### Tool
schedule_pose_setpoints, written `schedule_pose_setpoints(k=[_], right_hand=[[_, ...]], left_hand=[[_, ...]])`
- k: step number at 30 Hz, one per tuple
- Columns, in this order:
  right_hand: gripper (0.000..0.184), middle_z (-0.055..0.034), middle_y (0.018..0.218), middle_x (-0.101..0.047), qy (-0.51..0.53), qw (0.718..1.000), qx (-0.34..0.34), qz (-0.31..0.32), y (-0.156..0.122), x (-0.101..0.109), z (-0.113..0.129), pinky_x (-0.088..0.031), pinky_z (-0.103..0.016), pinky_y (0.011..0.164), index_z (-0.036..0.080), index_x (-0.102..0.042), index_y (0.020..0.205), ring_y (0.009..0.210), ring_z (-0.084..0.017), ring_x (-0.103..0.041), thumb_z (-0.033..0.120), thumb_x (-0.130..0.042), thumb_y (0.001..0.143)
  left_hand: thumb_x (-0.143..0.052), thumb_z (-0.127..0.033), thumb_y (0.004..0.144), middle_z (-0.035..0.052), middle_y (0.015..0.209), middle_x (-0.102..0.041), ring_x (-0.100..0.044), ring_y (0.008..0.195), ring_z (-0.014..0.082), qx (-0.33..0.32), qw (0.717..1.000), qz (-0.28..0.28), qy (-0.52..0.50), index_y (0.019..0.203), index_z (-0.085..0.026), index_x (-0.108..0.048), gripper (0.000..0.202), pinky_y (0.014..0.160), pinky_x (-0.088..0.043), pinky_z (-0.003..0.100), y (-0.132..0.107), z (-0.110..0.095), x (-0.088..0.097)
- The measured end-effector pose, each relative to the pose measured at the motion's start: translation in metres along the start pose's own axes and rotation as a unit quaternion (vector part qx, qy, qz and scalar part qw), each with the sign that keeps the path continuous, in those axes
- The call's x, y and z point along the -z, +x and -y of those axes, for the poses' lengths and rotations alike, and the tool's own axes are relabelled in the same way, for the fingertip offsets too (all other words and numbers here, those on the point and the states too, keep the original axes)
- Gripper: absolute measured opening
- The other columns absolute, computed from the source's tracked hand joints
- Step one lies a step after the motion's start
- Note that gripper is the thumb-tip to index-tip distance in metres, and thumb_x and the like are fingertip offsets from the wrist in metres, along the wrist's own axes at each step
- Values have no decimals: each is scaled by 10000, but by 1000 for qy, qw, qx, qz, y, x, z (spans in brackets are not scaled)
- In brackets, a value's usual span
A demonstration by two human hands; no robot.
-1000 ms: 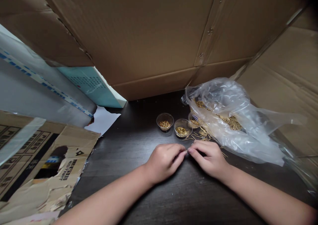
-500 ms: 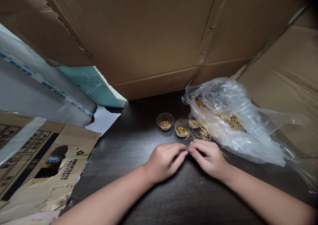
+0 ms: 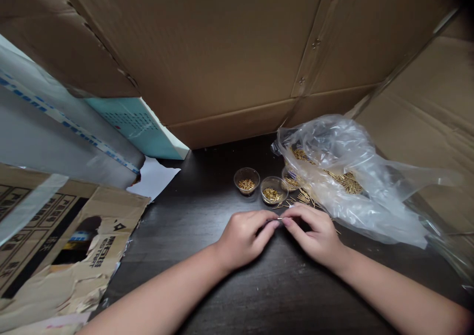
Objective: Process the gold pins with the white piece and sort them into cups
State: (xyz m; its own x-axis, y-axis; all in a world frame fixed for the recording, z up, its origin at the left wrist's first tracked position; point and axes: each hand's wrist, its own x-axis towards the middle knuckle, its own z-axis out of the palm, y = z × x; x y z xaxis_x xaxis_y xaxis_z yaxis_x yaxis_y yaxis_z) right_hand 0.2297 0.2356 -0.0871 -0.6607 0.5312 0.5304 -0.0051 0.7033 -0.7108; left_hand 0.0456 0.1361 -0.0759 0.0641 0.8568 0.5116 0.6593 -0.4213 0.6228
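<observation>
A thin metal pin (image 3: 280,219) bridges the small gap between my two hands, just above the dark table. My left hand (image 3: 246,236) pinches one end between thumb and forefinger. The other end sits between the thumb and fingertips of my right hand (image 3: 313,231). Just beyond the hands lie loose brass-coloured pins (image 3: 305,198). Three clear cups stand behind them: a left cup (image 3: 247,173) and a middle cup (image 3: 263,189) with small brass pieces inside, and a right cup (image 3: 287,174) partly covered by plastic.
A clear plastic bag (image 3: 381,202) with many brass pins spreads over the right side. Cardboard walls (image 3: 229,54) close off the back and right. A torn printed carton (image 3: 103,226), a white paper piece (image 3: 157,177) and a teal box (image 3: 137,125) stand at left.
My thumbs and fingertips have loosened a little and drawn slightly apart, so the pin between them now shows more clearly. The cups and the bag stay in place.
</observation>
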Motion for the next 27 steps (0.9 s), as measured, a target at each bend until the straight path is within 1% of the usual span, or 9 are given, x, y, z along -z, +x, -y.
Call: schedule_pose_setpoints(k=[3, 6, 10, 13, 16, 19, 22, 27], right_hand=[[85, -20, 832, -681, 4, 1000, 1, -6, 0, 0, 0, -507, -269, 674, 200, -669, 974, 736, -141, -640, 123, -642, 949], [111, -29, 859, -711, 14, 1000, 12, -11, 1, 0, 0, -524, -269, 690, 200, -686, 1002, 754, -144, -658, 111, -660, 941], [118, -46, 839, -726, 18, 999, 29, -20, 1, -1, 0, -535, -273, 659, 192, -715, 1004, 728, -154, -670, 107, -682, 928], [92, -55, 813, -724, 16, 999, 33, -24, 1, -2, -1, -534, -279, 627, 186, -728, 967, 699, -163, -670, 115, -689, 923], [76, -52, 784, -719, 20, 999, 32, -19, 0, -2, -1, -524, -276, 602, 183, -730, 942, 670, -161, -660, 122, -689, 924], [62, -45, 749, -708, 16, 999, 29, -15, 0, -2, -1, -506, -272, 577, 179, -734, 925, 634, -153, -638, 137, -689, 929], [61, -45, 738, -707, 13, 1000, 22, -6, -1, -2, -1, -498, -276, 567, 179, -741, 920, 616, -153, -630, 162, -685, 937], [84, -46, 739, -709, 19, 1000, 19, 11, -1, -1, 0, -499, -278, 564, 188, -748, 938, 616, -154, -634, 200, -667, 957]], left_hand=[[-593, -174, 979, 51, 888, -779, -730, 761, 147, 29, 999, 8, -22, 1001, -144, -704, 117, 725, -533, 220, 1, -1, 1], [-589, -191, 981, 47, 843, -773, -714, 719, 137, 74, 996, 14, -52, 965, -145, -713, 133, 696, -516, 212, 3, -2, 3], [-569, -220, 989, 26, 713, -732, -665, 609, 119, 134, 985, 36, -105, 921, -141, -714, 178, 629, -488, 207, 5, -4, 3], [-560, -230, 989, 6, 634, -691, -630, 560, 111, 151, 980, 46, -123, 894, -140, -706, 196, 598, -470, 204, 5, -4, 2], [-566, -213, 975, 20, 670, -708, -625, 566, 110, 135, 984, 40, -108, 890, -137, -704, 179, 587, -460, 204, 4, -4, 1], [-566, -190, 963, 46, 748, -740, -636, 603, 117, 97, 992, 26, -82, 899, -135, -704, 162, 595, -461, 208, 2, -3, 1], [-562, -177, 963, 52, 760, -743, -639, 611, 122, 59, 996, 16, -65, 920, -133, -703, 154, 597, -467, 214, 1, -2, 1], [-573, -155, 965, 58, 798, -760, -676, 646, 133, 15, 999, 19, -46, 965, -129, -709, 138, 618, -491, 218, 1, -1, 3]])
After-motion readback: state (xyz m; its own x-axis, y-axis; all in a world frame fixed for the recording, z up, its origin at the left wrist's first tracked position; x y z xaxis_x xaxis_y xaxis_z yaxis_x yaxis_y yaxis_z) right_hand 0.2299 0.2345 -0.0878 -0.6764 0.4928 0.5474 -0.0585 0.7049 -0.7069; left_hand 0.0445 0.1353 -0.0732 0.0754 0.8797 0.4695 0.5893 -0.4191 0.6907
